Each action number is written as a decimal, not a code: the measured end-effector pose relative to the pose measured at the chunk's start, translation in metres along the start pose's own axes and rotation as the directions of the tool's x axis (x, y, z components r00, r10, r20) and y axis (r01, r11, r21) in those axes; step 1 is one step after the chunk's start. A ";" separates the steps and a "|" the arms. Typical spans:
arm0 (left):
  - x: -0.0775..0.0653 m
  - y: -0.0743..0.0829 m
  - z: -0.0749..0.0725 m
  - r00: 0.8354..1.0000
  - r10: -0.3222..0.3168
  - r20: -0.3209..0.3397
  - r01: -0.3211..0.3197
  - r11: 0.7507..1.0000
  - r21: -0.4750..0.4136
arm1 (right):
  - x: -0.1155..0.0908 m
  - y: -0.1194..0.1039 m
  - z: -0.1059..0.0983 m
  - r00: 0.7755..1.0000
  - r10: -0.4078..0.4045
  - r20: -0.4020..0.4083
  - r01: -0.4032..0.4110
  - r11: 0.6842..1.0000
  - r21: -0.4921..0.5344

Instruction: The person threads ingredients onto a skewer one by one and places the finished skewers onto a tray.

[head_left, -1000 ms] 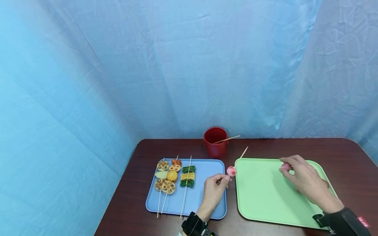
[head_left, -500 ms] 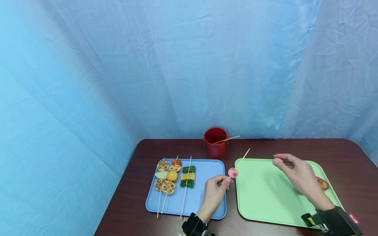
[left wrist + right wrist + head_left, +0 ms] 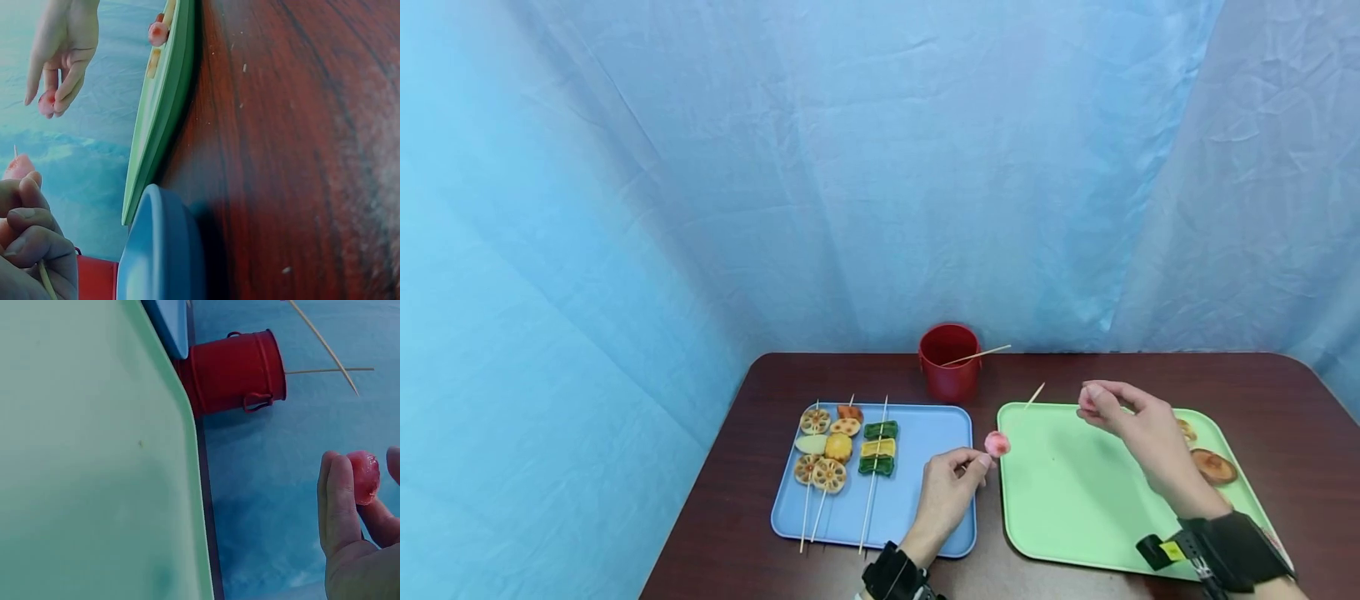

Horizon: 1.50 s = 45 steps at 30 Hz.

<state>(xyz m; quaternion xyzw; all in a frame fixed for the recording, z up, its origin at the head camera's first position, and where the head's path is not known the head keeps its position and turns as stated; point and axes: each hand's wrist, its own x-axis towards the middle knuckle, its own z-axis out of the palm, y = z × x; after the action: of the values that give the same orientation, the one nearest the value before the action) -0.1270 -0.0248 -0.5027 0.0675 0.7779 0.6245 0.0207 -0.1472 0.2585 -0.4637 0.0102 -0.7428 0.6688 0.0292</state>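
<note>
My left hand (image 3: 946, 492) grips a thin wooden skewer (image 3: 1035, 393) over the gap between the two trays. A pink ball (image 3: 997, 444) is threaded on it just beyond the fingertips, and the pointed end leans away up to the right. Higher and to the right, my right hand (image 3: 1150, 437) pinches a second pink ball (image 3: 364, 477) between thumb and fingers, above the far part of the green tray (image 3: 1060, 508). The ball in the right hand is apart from the skewer tip, as the right wrist view shows.
A blue tray (image 3: 925, 425) on the left bears three filled skewers, with lotus root slices (image 3: 829, 476) and green and yellow pieces (image 3: 877, 448). Behind stands a red bucket (image 3: 951, 383) with a skewer in it. Brown slices (image 3: 1214, 467) lie at the green tray's right.
My right hand has moved left and slightly up with the pink ball, uncovering brown slices on the green tray. The left hand has shifted slightly right; the skewer tip has dropped.
</note>
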 end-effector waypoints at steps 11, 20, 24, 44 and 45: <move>-0.001 0.000 0.001 0.999 0.012 0.030 -0.012 1.000 0.011 | 0.005 -0.007 0.005 0.997 0.054 0.052 -0.063 0.982 0.178; -0.005 -0.003 0.004 0.997 0.015 0.071 -0.016 1.000 0.020 | 0.006 -0.007 0.011 0.999 0.009 0.036 -0.017 0.977 0.213; -0.006 -0.002 0.006 0.996 0.006 0.084 -0.007 1.000 0.009 | 0.007 -0.008 0.014 0.999 0.030 0.032 -0.037 0.965 0.261; -0.006 -0.003 0.009 0.996 0.024 0.082 -0.026 0.999 0.022 | 0.005 -0.007 0.023 0.999 0.039 0.020 -0.043 0.958 0.285; -0.006 -0.003 0.009 0.996 0.026 0.081 -0.028 0.999 0.023 | 0.004 -0.007 0.024 0.999 0.031 0.023 -0.036 0.957 0.287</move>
<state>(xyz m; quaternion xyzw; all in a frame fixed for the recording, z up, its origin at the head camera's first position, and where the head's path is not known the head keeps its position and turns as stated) -0.1197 -0.0177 -0.5079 0.1032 0.7828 0.6122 0.0429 -0.1519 0.2341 -0.4589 0.0077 -0.6382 0.7698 0.0093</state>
